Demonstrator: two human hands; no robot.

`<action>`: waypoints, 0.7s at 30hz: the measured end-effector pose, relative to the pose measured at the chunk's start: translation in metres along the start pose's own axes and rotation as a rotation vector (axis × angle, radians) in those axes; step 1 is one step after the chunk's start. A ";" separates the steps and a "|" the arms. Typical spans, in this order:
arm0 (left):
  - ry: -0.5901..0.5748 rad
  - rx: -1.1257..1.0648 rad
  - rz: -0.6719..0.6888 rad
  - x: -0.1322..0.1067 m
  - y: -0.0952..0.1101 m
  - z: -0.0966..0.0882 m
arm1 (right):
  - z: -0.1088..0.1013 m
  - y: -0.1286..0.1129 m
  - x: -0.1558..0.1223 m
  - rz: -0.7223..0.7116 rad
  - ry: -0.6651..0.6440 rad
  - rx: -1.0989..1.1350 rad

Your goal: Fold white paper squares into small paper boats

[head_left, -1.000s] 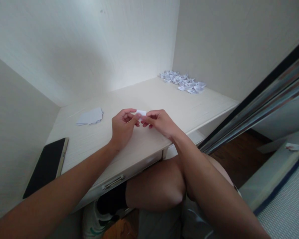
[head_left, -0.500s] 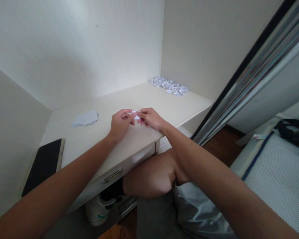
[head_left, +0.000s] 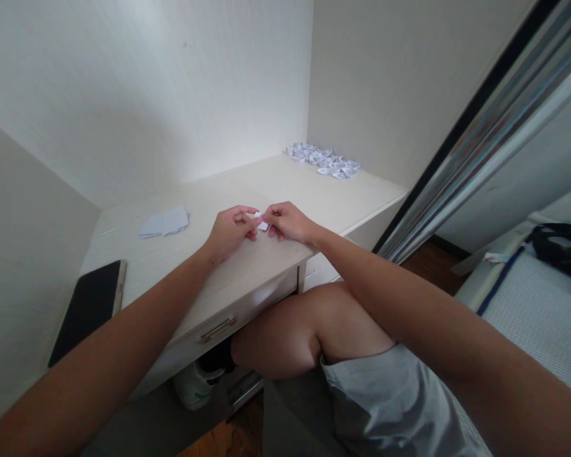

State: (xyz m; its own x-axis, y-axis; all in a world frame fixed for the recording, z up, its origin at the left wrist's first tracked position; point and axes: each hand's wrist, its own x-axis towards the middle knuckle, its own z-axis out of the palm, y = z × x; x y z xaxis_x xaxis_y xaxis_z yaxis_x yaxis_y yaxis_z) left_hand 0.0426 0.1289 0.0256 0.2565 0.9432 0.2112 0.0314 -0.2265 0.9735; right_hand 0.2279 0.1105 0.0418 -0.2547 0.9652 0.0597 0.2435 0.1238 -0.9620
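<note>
A small folded piece of white paper [head_left: 262,225] is pinched between my two hands, just above the desk top. My left hand [head_left: 233,231] grips its left side with thumb and fingers. From the other side my right hand [head_left: 286,222] holds it between thumb and forefinger. The fingers cover much of the paper, so its exact folds are hidden. To the left lies a stack of flat white paper slips [head_left: 164,222]. Many small folded paper pieces [head_left: 321,160], boat-like in shape, sit grouped at the far right corner of the desk.
A dark phone or tablet [head_left: 88,308] lies at the desk's left edge, partly behind my left forearm. The white desk [head_left: 219,184] has walls behind and at the sides. Below its front edge is a drawer handle [head_left: 217,331]. My bent leg [head_left: 280,336] is underneath.
Both hands stay on the paper, which is now tilted a little differently between the fingers. The camera view and my legs have shifted slightly.
</note>
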 end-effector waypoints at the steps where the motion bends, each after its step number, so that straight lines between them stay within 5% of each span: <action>1: -0.010 0.014 -0.003 0.000 0.001 -0.001 | 0.000 -0.001 0.000 -0.001 -0.007 -0.023; 9: -0.034 0.057 0.009 -0.003 0.003 -0.001 | 0.001 -0.004 -0.004 -0.045 0.033 -0.156; 21: 0.022 -0.135 -0.048 -0.006 0.004 -0.002 | 0.001 0.005 -0.001 -0.077 0.052 -0.069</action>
State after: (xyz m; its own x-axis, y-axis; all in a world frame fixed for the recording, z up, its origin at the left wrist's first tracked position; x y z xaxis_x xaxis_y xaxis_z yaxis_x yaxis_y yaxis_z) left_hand 0.0391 0.1226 0.0283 0.2366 0.9575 0.1649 -0.0877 -0.1480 0.9851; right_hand 0.2279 0.1100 0.0366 -0.2266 0.9627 0.1479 0.2898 0.2116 -0.9334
